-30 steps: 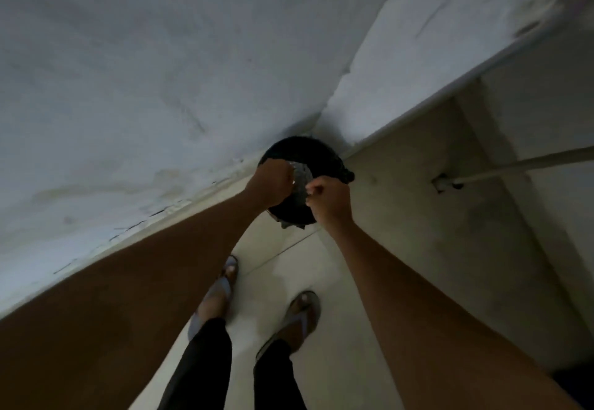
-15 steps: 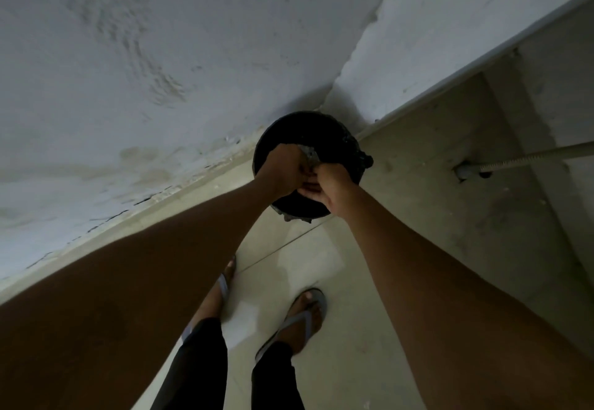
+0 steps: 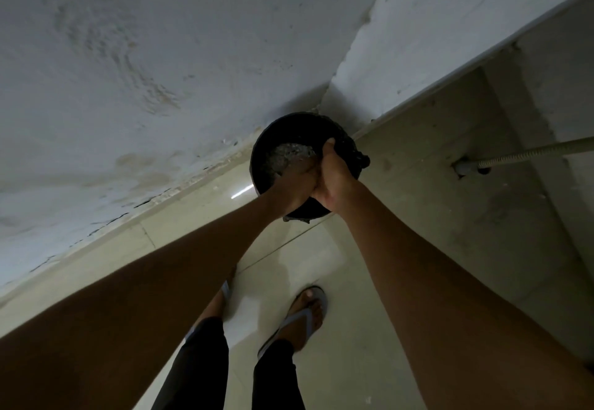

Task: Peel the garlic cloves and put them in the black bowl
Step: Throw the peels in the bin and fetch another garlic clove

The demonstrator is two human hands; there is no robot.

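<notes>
Head view: black container (image 3: 289, 130) on the floor in the wall corner, both hands over its mouth — left hand (image 3: 294, 184) and right hand (image 3: 334, 175) pressed together, grip unclear.

1. The floor tiles (image 3: 321, 258) look glossy and smooth.
2. The wall (image 3: 128, 56) is matt, rough plaster, stained and cracked.
3. The hose (image 3: 530, 152) looks like ribbed metal.
4. The black container (image 3: 266, 152) looks matt.
</notes>
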